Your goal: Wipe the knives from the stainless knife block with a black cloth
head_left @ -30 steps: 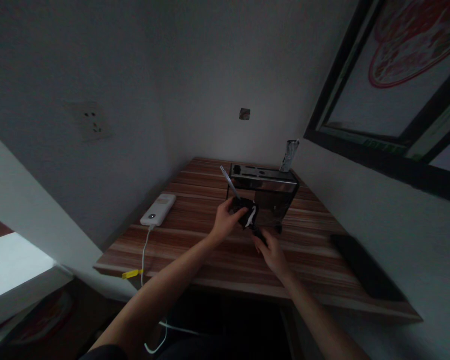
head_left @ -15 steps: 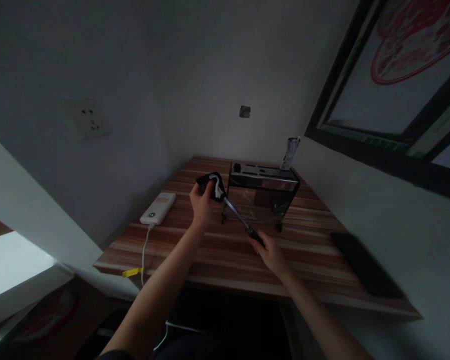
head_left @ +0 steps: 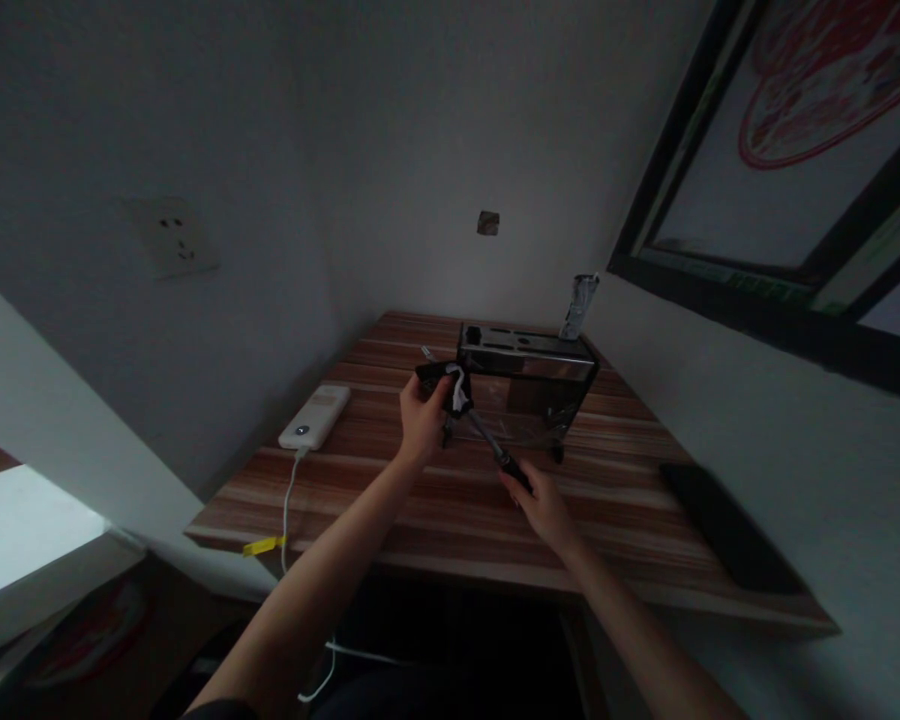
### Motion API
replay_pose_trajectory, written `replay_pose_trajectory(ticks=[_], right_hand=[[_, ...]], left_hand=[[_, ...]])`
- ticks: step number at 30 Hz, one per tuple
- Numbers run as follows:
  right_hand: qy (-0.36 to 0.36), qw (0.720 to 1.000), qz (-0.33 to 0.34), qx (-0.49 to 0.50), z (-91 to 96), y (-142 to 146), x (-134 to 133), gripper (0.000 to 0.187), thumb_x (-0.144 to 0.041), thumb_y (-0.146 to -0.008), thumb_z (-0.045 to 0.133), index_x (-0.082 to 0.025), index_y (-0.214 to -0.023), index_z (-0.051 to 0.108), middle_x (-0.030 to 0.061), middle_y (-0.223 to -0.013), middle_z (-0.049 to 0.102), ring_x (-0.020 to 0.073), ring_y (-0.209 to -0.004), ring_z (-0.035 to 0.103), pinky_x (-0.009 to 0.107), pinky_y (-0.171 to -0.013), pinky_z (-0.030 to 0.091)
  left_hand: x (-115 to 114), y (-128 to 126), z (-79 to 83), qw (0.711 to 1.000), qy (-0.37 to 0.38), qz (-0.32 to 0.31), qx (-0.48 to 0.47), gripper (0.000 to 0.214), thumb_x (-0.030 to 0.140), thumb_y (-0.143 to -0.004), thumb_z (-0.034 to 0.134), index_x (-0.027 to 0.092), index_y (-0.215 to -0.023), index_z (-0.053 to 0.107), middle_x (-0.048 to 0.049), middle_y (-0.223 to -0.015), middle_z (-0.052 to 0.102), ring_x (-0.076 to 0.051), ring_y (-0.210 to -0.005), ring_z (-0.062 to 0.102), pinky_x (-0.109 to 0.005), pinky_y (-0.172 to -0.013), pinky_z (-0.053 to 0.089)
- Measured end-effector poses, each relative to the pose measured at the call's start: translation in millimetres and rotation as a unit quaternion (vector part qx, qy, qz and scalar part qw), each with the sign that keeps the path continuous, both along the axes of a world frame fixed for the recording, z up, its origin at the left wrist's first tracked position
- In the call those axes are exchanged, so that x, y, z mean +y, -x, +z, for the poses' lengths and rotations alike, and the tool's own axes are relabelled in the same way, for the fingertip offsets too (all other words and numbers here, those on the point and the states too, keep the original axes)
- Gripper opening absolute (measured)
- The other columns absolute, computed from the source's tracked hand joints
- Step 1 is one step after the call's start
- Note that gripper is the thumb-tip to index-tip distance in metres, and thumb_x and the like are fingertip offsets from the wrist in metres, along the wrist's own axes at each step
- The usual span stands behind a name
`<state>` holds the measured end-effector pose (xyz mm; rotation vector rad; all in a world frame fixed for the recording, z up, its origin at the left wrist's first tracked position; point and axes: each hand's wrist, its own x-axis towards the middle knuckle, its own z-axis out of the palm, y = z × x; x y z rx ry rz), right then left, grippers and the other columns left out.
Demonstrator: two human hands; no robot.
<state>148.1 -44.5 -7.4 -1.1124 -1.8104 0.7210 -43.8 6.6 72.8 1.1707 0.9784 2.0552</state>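
Observation:
My left hand [head_left: 422,415] is closed around a black cloth [head_left: 439,378] with a white strip, bunched about the shaft of a long tool. In my right hand [head_left: 544,500] is the black handle [head_left: 514,468] of that tool, fingers wrapped round it. Its bare metal shaft [head_left: 484,430] shows between cloth and handle, and a small bright tip [head_left: 427,353] sticks out beyond the cloth. What kind of tool it is I cannot make out. Just behind stands a see-through knife block [head_left: 526,365] with a slotted dark top.
A silvery upright piece [head_left: 579,306] stands at the block's right end. On the wooden table [head_left: 390,500] lie a white power bank [head_left: 315,418] with a white cable [head_left: 290,500] and yellow tag [head_left: 262,546], and a flat dark slab [head_left: 727,530] on the right. Walls enclose the table.
My left hand and the cloth have slid along the shaft toward the handle, to the right and slightly down. The tool's tip now shows beyond the cloth. My right hand has barely moved.

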Motion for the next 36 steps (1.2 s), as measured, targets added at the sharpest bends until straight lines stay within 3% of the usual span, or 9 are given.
replay_pose_trajectory(ticks=[7, 14, 20, 36], right_hand=[[0.015, 0.999, 0.003, 0.03, 2.7, 0.9, -0.6, 0.023, -0.037, -0.083, 0.05, -0.017, -0.087, 0.058, -0.0029, -0.056, 0.048, 0.0113, -0.05, 0.045, 0.021, -0.047, 0.035], [-0.024, 0.998, -0.032, 0.051, 2.9, -1.8, 1.1, 0.015, -0.026, -0.078, 0.051, -0.017, -0.087, 0.057, 0.0001, -0.064, 0.056, 0.0137, -0.055, 0.049, 0.024, -0.053, 0.04], [-0.03, 0.997, -0.039, 0.06, -0.9, -4.7, 3.9, 0.015, -0.022, -0.074, 0.049, -0.018, -0.086, 0.058, 0.003, -0.073, 0.061, 0.0171, -0.065, 0.054, 0.027, -0.062, 0.044], [-0.04, 0.997, -0.04, 0.054, 1.0, -2.6, 3.0, 0.014, -0.023, -0.076, 0.048, -0.018, -0.084, 0.058, 0.0046, -0.072, 0.062, 0.0196, -0.068, 0.057, 0.029, -0.063, 0.045]], left_hand=[[-13.0, -22.8, -16.1, 0.988, 0.036, -0.08, 0.124, 0.023, 0.034, -0.068, 0.065, 0.016, -0.081, 0.06, -0.0018, -0.076, 0.065, -0.014, -0.07, 0.059, -0.023, -0.065, 0.045], [-25.7, -40.8, -27.5, 0.942, 0.048, -0.139, 0.303, 0.023, 0.033, -0.068, 0.067, 0.016, -0.083, 0.061, -0.0029, -0.078, 0.066, -0.016, -0.072, 0.058, -0.026, -0.068, 0.046], [-26.3, -45.1, -31.4, 0.938, 0.033, -0.146, 0.314, 0.028, 0.035, -0.069, 0.067, 0.016, -0.088, 0.059, -0.0046, -0.083, 0.066, -0.018, -0.077, 0.059, -0.028, -0.072, 0.046], [-28.5, -40.7, -28.6, 0.923, 0.005, -0.152, 0.354, 0.024, 0.031, -0.074, 0.061, 0.016, -0.091, 0.056, -0.0069, -0.088, 0.064, -0.019, -0.081, 0.059, -0.029, -0.073, 0.046]])
